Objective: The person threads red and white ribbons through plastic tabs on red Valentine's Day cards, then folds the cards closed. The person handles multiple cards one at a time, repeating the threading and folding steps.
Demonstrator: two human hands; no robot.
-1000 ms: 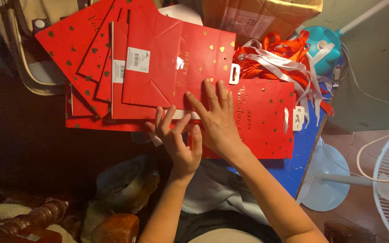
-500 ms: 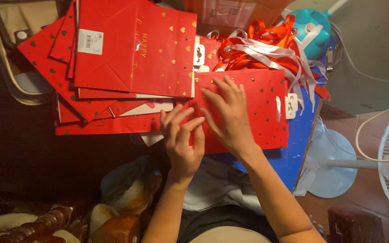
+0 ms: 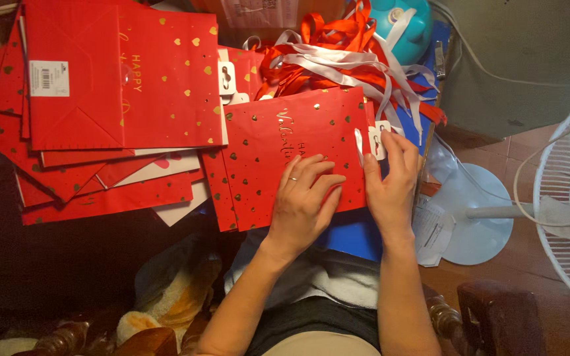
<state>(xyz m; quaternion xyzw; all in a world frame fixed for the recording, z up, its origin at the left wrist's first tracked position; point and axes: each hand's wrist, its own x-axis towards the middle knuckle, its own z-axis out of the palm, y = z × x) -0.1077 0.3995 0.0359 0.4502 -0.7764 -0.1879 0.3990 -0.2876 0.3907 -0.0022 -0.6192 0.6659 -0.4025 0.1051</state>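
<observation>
left hand (image 3: 303,198) flat, palm down, fingers spread, pressing on the near right part of the flat red gift bag (image 3: 285,151); ring on one finger; palm side hidden, so can't tell if anything is under it

right hand (image 3: 390,181) at the bag's right edge, fingertips on the white hang tag (image 3: 377,140); thumb hidden behind the hand, so can't tell if it pinches the tag or just presses it

bag lies flat on a blue surface (image 3: 354,237), near edge of it, gold hearts and gold script on top; its left part overlaps other red bags, near right corner covered by the left hand

both forearms come in from the bottom edge, elbows cut off

left of it: stack of red gift bags (image 3: 100,99), fanned out, lower ones mostly buried, count unclear, far edge cut off by frame

far side: tangle of orange and white ribbons (image 3: 357,59) over the bag's far right corner, teal container (image 3: 404,23) half hidden behind it

right: white fan (image 3: 562,198), base visible, grille cut off
</observation>
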